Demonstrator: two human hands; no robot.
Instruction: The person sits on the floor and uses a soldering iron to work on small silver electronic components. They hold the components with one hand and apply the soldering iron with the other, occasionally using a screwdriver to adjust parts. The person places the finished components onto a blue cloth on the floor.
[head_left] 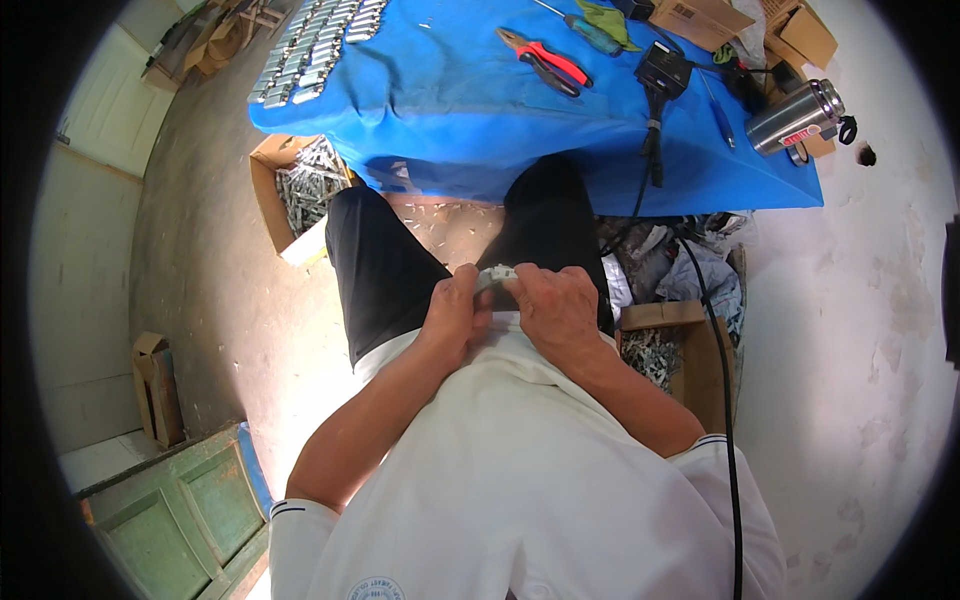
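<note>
Both of my hands are raised in front of my lap, over my white shirt and dark trousers. My left hand (pixel 452 315) is closed on one end of a small curved light-grey piece (pixel 496 275), with the thumb toward the top. My right hand (pixel 555 310) grips the other end, fingers bent round it. The piece spans the short gap between the two hands. It looks like metal, but its detail is too small to make out, and parts of it are hidden by my fingers.
A blue-covered table (pixel 420 140) ahead holds rows of silver metal parts (pixel 300 55), red-handled pliers (pixel 560 70), screwdrivers, a black device (pixel 662 68) and a steel flask (pixel 790 120). Boxes of scrap metal (pixel 310 185) (pixel 650 355) stand below. A black cable (pixel 720 370) hangs at my right, beside a white wall.
</note>
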